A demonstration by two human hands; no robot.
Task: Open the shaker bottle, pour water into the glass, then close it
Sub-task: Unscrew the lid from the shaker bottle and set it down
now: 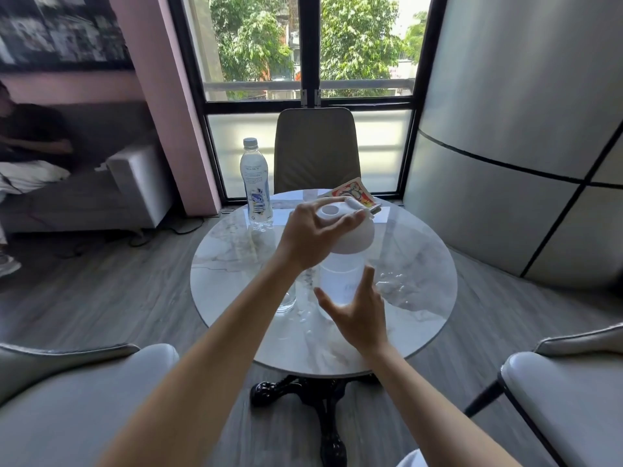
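A translucent shaker bottle (pixel 340 281) stands upright near the middle of the round marble table (pixel 421 264). Its white domed lid (pixel 350 235) sits on top, and my left hand (pixel 310 234) grips that lid from the left side. My right hand (pixel 357 311) is just in front of the bottle's body with fingers spread, close to it; I cannot tell whether it touches. A clear glass (pixel 286 299) stands to the left of the shaker, mostly hidden behind my left forearm.
A plastic water bottle (pixel 255 187) stands at the table's far left. A colourful card pack (pixel 354 193) lies at the far edge. Water drops (pixel 391 278) wet the tabletop at right. Chairs stand beyond the table and at both near corners; a person sits far left.
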